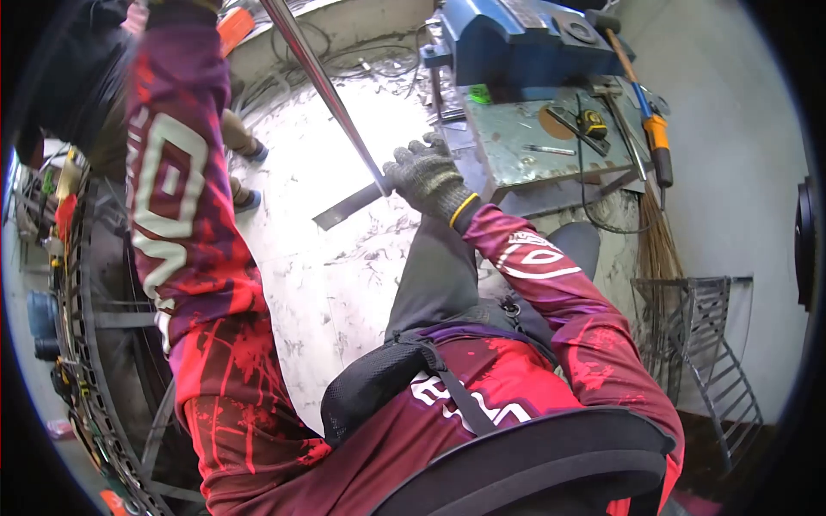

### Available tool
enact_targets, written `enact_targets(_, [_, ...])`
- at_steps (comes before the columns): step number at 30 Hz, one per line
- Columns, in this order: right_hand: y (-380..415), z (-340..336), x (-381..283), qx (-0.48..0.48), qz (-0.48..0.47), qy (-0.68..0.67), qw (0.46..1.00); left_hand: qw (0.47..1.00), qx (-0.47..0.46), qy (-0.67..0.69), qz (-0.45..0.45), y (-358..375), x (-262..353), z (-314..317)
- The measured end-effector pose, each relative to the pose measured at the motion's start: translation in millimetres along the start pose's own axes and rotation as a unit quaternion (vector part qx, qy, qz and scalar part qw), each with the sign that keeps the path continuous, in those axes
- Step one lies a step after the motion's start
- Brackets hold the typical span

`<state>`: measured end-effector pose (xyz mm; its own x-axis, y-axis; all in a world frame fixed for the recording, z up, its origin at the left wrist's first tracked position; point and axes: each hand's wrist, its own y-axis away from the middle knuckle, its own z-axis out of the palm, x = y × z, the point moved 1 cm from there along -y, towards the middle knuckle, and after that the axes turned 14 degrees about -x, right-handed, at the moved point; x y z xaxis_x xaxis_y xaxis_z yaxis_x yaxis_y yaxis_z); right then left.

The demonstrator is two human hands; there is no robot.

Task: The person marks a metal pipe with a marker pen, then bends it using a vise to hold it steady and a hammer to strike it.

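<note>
My right hand [428, 179], in a grey knit glove with a yellow-edged cuff, is closed around the lower end of a long shiny metal tube [327, 90]. The tube slants up and left, out of the top of the view. A flat dark metal strip [348, 207] reaches left from beside the tube's end; its right end is hidden at my glove. My left arm stretches up along the left side. Only the cuff end of my left hand [202, 4] shows at the top edge, its fingers cut off by the frame.
At the upper right, a blue machine [525, 47] stands by a metal-topped bench [516, 138] with a tape measure [592, 125] and a marker [549, 150]. An orange-and-blue tool [656, 142] hangs beside it. A metal rack [82, 344] lines the left; another person's feet [245, 198] stand nearby.
</note>
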<state>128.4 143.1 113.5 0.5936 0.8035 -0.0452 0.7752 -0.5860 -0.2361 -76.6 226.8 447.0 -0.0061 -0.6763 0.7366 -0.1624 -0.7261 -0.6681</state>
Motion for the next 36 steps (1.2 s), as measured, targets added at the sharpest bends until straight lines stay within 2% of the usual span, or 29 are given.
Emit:
enact_targets(1, [-7,8,-2,-0.048,0.018,0.008,0.999,1.0,0.012,-0.027,-0.01,20,-4,-7])
enact_targets(2, [-8,15,-5,-0.05,0.013,0.004,0.999,0.998,0.021,-0.062,-0.023,37,-15,-13])
enact_targets(4, [-4,13,-8,0.078,0.014,-0.044,0.996,0.979,0.002,-0.205,-0.025,75,-54,-24])
enact_targets(5, [3,0,-9,0.048,0.021,-0.08,0.995,0.907,-0.046,-0.414,0.058,101,-79,-30])
enact_targets(7, [24,-11,5,0.006,0.03,-0.127,0.991,0.934,-0.016,-0.355,-0.036,142,-123,-30])
enact_targets(8, [40,-12,12,-0.033,0.037,-0.174,0.984,0.973,0.06,-0.07,-0.212,166,-145,-27])
enact_targets(10, [71,-11,20,-0.039,0.074,-0.179,0.98,0.96,0.052,-0.128,-0.244,217,-185,-20])
enact_targets(12, [100,-8,30,-0.032,0.121,-0.203,0.971,0.961,0.069,-0.096,-0.249,265,-233,-16])
enact_targets(14, [131,-5,33,-0.04,0.149,-0.211,0.965,0.954,0.05,-0.129,-0.267,297,-259,-11])
enact_targets(16, [157,0,40,-0.051,0.172,-0.216,0.96,0.96,0.063,-0.108,-0.25,305,-247,-2])
enact_targets(18, [172,2,55,-0.004,0.162,-0.201,0.966,0.956,0.042,-0.16,-0.242,299,-240,-2])
enact_targets(19, [173,-4,57,0.0,0.184,-0.215,0.959,0.961,0.091,-0.028,-0.259,298,-236,3])
enact_targets(20, [183,-4,66,0.018,0.171,-0.235,0.957,0.967,0.085,0.04,-0.238,302,-252,-7])
enact_targets(21, [190,-8,71,0.026,0.182,-0.233,0.955,0.973,0.011,0.121,-0.198,300,-246,-17])
enact_targets(22, [196,-11,77,0.035,0.196,-0.227,0.953,0.971,0.062,-0.016,-0.229,292,-229,-4])
enact_targets(23, [200,-16,88,0.044,0.225,-0.197,0.953,0.971,0.031,-0.128,-0.2,287,-221,-3])
enact_targets(24, [202,-20,97,0.077,0.252,-0.168,0.95,0.958,0.023,-0.192,-0.214,281,-211,-4])
enact_targets(26, [223,-34,118,0.11,0.28,-0.133,0.944,0.96,0.034,-0.193,-0.202,279,-207,1])
enact_targets(28, [237,-54,164,0.214,0.311,-0.083,0.922,0.961,0.034,-0.176,-0.209,278,-209,0])
enact_targets(30, [253,-65,207,0.225,0.401,-0.168,0.872,0.962,0.037,-0.177,-0.202,280,-209,-1])
enact_targets(32, [268,-65,246,0.202,0.44,-0.051,0.874,0.967,0.106,-0.157,-0.171,277,-214,12])
enact_targets(34, [287,-53,306,0.19,0.417,-0.016,0.889,0.961,0.083,-0.177,-0.195,271,-208,18])
enact_targets(35, [287,-55,320,0.09,0.465,0.023,0.88,0.959,0.041,-0.198,-0.198,273,-210,12])
enact_targets(36, [286,-57,333,-0.016,0.497,0.065,0.865,0.965,0.096,-0.157,-0.189,274,-214,21])
